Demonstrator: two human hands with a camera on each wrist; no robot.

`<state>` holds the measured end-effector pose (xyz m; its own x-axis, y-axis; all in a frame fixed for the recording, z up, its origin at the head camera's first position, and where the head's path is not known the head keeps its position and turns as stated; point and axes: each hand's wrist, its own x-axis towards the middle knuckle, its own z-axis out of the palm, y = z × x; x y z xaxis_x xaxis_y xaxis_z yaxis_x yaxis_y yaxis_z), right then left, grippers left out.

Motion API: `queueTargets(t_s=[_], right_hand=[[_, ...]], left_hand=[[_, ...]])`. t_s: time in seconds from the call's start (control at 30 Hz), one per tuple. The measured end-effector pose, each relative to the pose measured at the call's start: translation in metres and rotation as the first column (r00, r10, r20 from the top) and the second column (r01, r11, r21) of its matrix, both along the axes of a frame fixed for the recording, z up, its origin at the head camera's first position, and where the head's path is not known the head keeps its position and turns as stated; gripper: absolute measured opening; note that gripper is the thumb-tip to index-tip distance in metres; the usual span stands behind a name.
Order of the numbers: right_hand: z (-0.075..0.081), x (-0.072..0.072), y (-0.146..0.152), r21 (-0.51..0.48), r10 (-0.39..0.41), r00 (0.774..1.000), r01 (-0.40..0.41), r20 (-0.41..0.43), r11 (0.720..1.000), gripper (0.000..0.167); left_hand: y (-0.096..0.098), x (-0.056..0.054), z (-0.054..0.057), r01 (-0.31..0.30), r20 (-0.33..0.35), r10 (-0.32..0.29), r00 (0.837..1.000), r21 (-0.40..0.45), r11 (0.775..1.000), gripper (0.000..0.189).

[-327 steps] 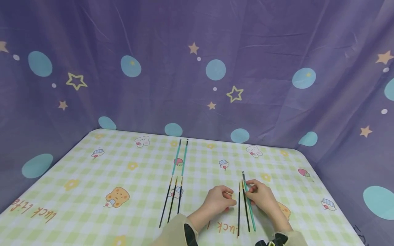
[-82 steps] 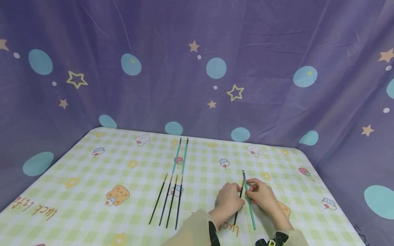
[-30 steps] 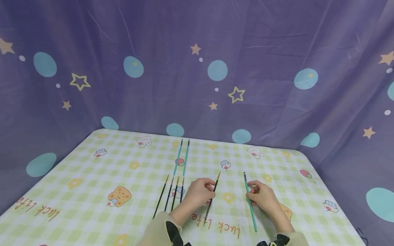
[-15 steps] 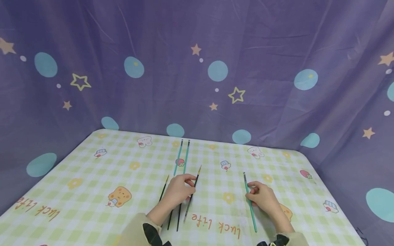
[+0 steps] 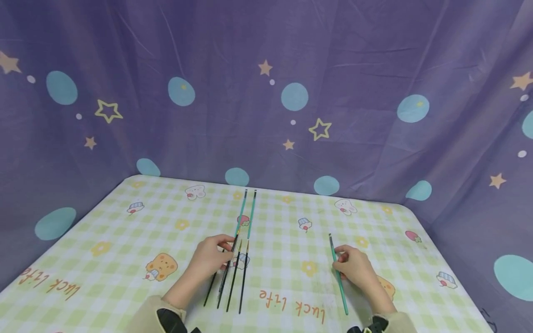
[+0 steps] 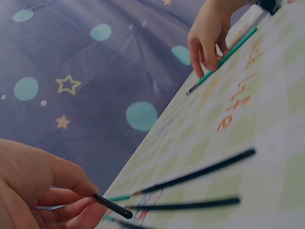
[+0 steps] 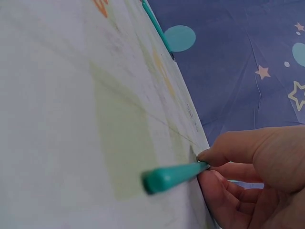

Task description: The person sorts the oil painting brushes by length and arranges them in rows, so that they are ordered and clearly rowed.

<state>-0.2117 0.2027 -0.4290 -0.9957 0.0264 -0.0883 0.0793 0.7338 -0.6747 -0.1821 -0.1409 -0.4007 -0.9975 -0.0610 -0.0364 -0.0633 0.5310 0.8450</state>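
Note:
My left hand (image 5: 210, 254) pinches a thin black paintbrush (image 5: 225, 276) with a yellow tip, over the row of black paintbrushes on the cloth. Its rounded black handle end (image 6: 116, 208) juts from the fingers in the left wrist view. Beside it to the right lie two black paintbrushes (image 5: 244, 281), side by side with tips pointing away; others in the row are partly hidden by the left hand and its brush. My right hand (image 5: 356, 267) pinches a teal paintbrush (image 5: 341, 290) with a dark tip; its handle end (image 7: 167, 178) points at the right wrist camera.
Two teal paintbrushes (image 5: 251, 215) lie parallel just beyond the black row. A green-and-white checked cloth (image 5: 125, 259) with printed figures covers the table. A purple curtain (image 5: 233, 129) with stars and dots hangs behind the table's far edge.
My left hand took the last black paintbrush from beside the right hand's teal one and carried it left, over the black row. The right hand keeps its teal paintbrush in place.

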Motion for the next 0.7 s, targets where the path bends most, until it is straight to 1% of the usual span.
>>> queueTargets(t_s=[0.1,0.2,0.27,0.5,0.7], right_hand=[[-0.001,0.0,0.0,0.001,-0.002,1.0,0.002,0.0,1.0,0.04],[-0.001,0.001,0.0,-0.001,0.003,1.0,-0.003,-0.006,1.0,0.039],[0.001,0.001,0.0,-0.006,0.006,1.0,-0.007,-0.008,1.0,0.039],[0.002,0.001,0.0,-0.02,0.005,1.0,-0.005,-0.007,1.0,0.037],[0.003,0.001,-0.001,-0.016,0.009,1.0,-0.009,-0.005,1.0,0.038]], left_hand=[[-0.012,0.0,-0.004,-0.028,0.01,0.029,1.0,-0.031,0.999,0.039],[-0.023,0.001,-0.007,-0.042,0.016,0.043,0.999,-0.047,0.998,0.04],[-0.029,0.002,-0.008,-0.047,0.02,0.048,0.999,-0.058,0.997,0.04],[-0.043,0.005,-0.008,-0.039,0.047,0.045,0.998,-0.118,0.992,0.039],[-0.049,0.006,-0.011,-0.024,0.077,0.036,0.996,-0.158,0.987,0.038]])
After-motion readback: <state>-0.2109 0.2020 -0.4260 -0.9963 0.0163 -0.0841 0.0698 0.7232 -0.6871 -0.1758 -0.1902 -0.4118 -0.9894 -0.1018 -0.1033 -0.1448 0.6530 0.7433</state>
